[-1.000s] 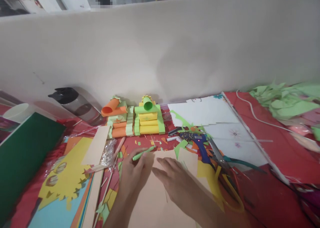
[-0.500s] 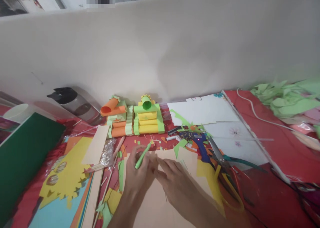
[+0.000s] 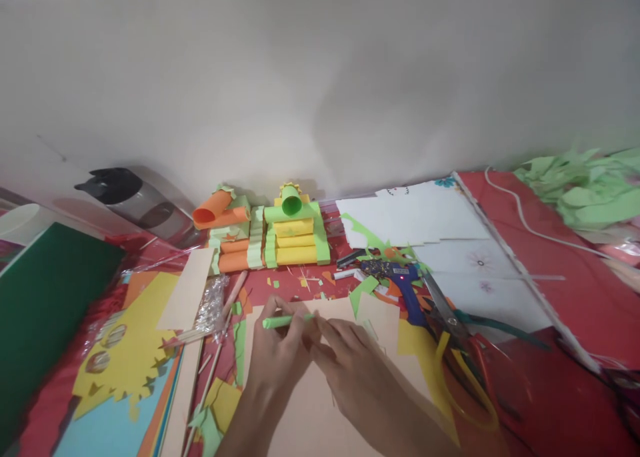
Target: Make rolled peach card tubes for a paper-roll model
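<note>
My left hand [image 3: 277,360] is closed around a thin light-green paper roll [image 3: 276,322], which lies almost level across its fingers. The roll's right end reaches the fingertips of my right hand [image 3: 350,360]. Those right fingers are bent and pressed in against the left ones; whatever they pinch is hidden between the hands. Under both hands lies a large peach paper sheet [image 3: 310,410]. Just beyond stand two layered paper-roll models, an orange and pale-green one [image 3: 233,247] and a yellow and green one [image 3: 295,237].
To the right lie a blue glue gun [image 3: 407,290], large scissors [image 3: 450,317] and white sheets [image 3: 415,223]. On the left are a yellow paper cutout [image 3: 135,337], a plastic bag of clear beads [image 3: 213,303], a dark-green board [image 3: 50,317] and a tilted jug [image 3: 135,200]. A pale wall [image 3: 300,97] rises behind.
The green paper roll has swung from a steep slant to nearly level in my left hand. Both hands stay together over the peach sheet. The camera view has tipped slightly downward.
</note>
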Motion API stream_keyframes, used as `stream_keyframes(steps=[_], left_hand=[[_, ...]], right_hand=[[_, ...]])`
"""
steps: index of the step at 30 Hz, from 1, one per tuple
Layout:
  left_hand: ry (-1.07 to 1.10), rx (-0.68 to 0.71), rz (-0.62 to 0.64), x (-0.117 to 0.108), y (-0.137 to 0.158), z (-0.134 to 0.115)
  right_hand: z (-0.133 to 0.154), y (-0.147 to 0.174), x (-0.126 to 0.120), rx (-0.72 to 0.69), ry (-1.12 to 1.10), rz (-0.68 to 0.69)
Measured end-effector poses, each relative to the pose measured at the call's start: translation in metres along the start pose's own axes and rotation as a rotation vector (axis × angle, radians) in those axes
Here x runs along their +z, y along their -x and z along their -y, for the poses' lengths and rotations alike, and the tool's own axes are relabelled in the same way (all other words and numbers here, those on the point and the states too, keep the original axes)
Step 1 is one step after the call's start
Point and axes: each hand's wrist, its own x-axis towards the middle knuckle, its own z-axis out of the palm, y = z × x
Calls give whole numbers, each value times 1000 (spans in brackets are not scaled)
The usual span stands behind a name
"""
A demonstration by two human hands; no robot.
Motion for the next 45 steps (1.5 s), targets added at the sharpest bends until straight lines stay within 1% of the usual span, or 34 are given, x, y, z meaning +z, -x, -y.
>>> stream_keyframes(steps=[4,8,11,13,17,21,24,28,31,35,36,40,45], left_hand=[[31,-50,79,-1,-6,-1],[-46,34,120,1,-4,2],[-68,40,99,4,2,4],[-85,41,61,6,5,4],[-166,62,11,7,7,0],[-199,95,-4,8,8,0],[-229,120,-16,10,9,1],[-278,158,-34,10,9,3],[-317,201,-13,6,8,3],[-380,283,103,1,6,6],[-387,299,117,1,6,7],[-388,352,64,3,6,11],[-385,360,95,4,6,11]], right_hand=[[0,-2,-2,-16,23,-12],[-1,-3,-1,-9,37,-41],[-1,-2,1,-9,31,-50],[-2,0,2,-17,21,-47],[-2,1,-1,-10,-6,-28],[-2,-1,-6,-9,-2,-6],[-3,-1,-9,-26,8,-14],[-4,0,-8,-15,6,-2],[-4,0,-4,-4,-1,0],[-5,0,1,-13,-21,-38],[-5,0,2,-19,-27,-48],[-5,-2,1,-22,-43,-75],[-6,-1,3,-10,-55,-60]])
